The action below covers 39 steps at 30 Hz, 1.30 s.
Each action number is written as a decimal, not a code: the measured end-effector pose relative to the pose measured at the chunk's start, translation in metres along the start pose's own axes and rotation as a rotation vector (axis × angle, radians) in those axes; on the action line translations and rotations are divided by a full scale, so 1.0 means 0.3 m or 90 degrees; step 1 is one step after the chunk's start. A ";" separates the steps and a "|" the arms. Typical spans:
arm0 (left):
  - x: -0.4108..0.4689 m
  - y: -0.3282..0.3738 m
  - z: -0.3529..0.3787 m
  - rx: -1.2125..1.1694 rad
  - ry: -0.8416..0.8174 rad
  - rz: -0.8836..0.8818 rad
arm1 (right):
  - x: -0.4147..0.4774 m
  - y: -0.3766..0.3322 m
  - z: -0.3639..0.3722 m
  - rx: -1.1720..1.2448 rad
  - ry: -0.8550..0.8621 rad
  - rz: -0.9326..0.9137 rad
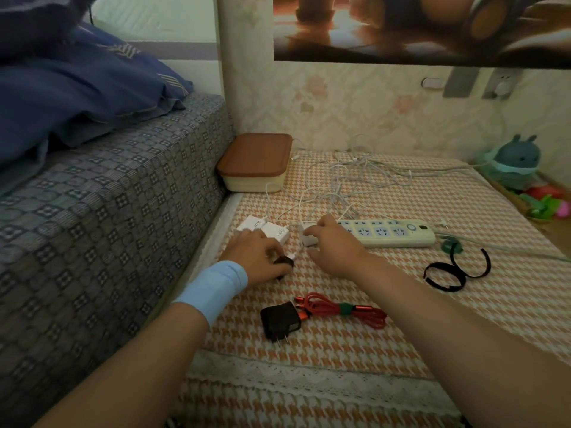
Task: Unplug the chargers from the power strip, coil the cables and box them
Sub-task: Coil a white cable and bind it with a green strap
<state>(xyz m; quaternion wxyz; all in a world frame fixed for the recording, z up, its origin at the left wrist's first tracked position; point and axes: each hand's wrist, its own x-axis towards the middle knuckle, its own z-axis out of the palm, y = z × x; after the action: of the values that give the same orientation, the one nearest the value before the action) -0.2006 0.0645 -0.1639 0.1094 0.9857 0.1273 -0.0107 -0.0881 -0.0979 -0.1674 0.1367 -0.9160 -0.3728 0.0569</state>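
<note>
Chargers lie off the pale green power strip (pixel 387 233) on my houndstooth mat (pixel 401 304): left hand (pixel 258 257) clamped on a small black charger (pixel 282 263), right hand (pixel 332 242) pinching a white cube charger (pixel 307 237).

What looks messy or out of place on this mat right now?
The white cables lie in a loose tangle behind the power strip, uncoiled, while the red cable is already bundled. The box is shut.

Clearly a home bedroom: blue patterned mattress (pixel 102 193) under rumpled navy bedding (pixel 77 88), pale floral wallpaper (pixel 355 112), teal rabbit-eared plush toy (pixel 519 159).
</note>
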 end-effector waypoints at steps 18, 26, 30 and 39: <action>-0.191 -0.009 -0.090 0.116 -0.277 -0.027 | -0.209 -0.175 -0.050 0.006 -0.235 -0.113; -0.210 -0.139 -0.103 0.114 -0.288 -0.101 | -0.186 -0.278 0.056 0.063 -0.231 -0.197; -0.184 -0.113 -0.102 -0.002 -0.179 -0.093 | -0.169 -0.240 0.019 0.163 -0.138 -0.109; -0.021 0.075 -0.059 -0.099 -0.080 0.020 | -0.004 -0.036 0.016 0.068 0.038 0.057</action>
<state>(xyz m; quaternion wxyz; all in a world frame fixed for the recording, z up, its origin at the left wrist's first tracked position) -0.2011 0.0456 -0.1414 0.1937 0.9736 0.1049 -0.0604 -0.0972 -0.0902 -0.1687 0.1936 -0.9244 -0.3240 0.0554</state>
